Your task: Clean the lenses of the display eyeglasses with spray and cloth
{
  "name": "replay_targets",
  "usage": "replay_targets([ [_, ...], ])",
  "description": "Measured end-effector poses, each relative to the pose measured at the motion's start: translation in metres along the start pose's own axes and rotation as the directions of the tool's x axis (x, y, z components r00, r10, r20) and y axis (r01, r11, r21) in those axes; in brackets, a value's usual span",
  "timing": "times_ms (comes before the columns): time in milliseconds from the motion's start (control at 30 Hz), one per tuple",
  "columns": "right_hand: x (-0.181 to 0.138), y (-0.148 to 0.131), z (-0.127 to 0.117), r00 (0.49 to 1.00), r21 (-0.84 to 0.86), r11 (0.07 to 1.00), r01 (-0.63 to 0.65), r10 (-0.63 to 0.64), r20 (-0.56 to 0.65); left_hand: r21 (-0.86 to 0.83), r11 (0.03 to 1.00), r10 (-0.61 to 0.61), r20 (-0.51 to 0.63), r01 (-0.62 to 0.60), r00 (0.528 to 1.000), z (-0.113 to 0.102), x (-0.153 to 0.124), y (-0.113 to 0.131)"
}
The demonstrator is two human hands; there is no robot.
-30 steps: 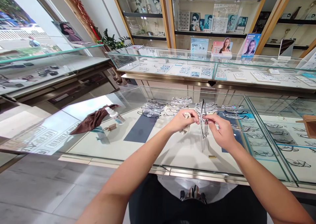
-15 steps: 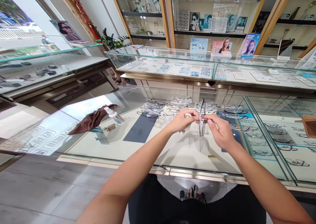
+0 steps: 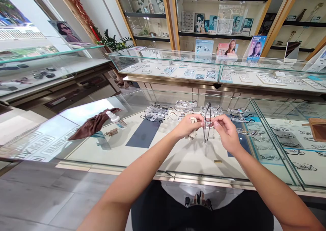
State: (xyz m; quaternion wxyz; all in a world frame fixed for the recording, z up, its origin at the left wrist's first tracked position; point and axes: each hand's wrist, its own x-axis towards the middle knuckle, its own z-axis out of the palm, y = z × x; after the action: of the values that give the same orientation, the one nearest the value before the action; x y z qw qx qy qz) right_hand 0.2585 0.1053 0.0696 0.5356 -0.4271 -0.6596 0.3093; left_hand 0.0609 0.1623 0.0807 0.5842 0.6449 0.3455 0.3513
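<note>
A pair of thin dark-framed eyeglasses (image 3: 205, 136) is held edge-on above the glass counter. My left hand (image 3: 185, 126) pinches the near side of the frame between thumb and fingers. A crumpled pale cloth (image 3: 193, 134) is tucked in that same hand. From the other side my right hand (image 3: 228, 134) has its thumb and fingertips closed at the frame's middle; the exact contact is partly hidden. Several rows of eyeglasses (image 3: 184, 109) lie just beyond my hands, at the counter's far side.
Left on the counter (image 3: 163, 163) are a brown cloth (image 3: 93, 125), a white spray bottle (image 3: 117, 119) and a small brown item (image 3: 111, 132). A small gold-coloured piece (image 3: 218, 161) lies near the front edge. A wooden tray (image 3: 318, 128) stands right. Glass showcases (image 3: 163, 75) stand opposite.
The eyeglasses have tilted slightly between my fingers, and more of the pale cloth shows below my left hand. Both hands keep nearly the same place; the view has shifted slightly.
</note>
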Motion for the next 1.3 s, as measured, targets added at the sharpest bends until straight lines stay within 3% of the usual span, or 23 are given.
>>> replay_targets([
  [67,0.003,0.002,0.002,0.996,0.103,0.991,-0.087,0.089,-0.018,-0.007,1.000,-0.027,0.008,0.027,1.000,0.001,-0.002,0.001],
  [267,0.009,0.004,0.002,0.954,0.229,0.931,-0.285,0.251,0.165,0.005,0.996,-0.085,0.019,0.085,0.996,-0.001,-0.003,0.001],
  [600,0.012,0.005,0.000,0.936,0.304,0.890,-0.341,0.292,0.194,-0.059,0.997,-0.053,0.051,0.056,0.997,-0.006,0.003,-0.006],
  [800,0.016,0.003,-0.008,0.912,0.384,0.829,-0.408,0.345,0.224,-0.347,0.935,-0.020,0.149,0.072,0.989,-0.020,0.008,-0.013],
  [1100,0.020,-0.005,-0.014,0.881,0.472,0.747,-0.469,0.356,0.312,-0.470,0.868,-0.017,0.299,0.163,0.954,-0.040,0.010,-0.008],
  [1200,0.019,-0.005,-0.013,0.860,0.504,0.698,-0.508,0.375,0.347,-0.539,0.820,-0.040,0.281,0.192,0.959,-0.043,0.011,-0.005],
  [1300,0.019,-0.005,-0.013,0.848,0.582,0.618,-0.529,0.404,0.343,-0.669,0.709,-0.131,0.187,0.224,0.974,-0.042,0.014,-0.004],
])
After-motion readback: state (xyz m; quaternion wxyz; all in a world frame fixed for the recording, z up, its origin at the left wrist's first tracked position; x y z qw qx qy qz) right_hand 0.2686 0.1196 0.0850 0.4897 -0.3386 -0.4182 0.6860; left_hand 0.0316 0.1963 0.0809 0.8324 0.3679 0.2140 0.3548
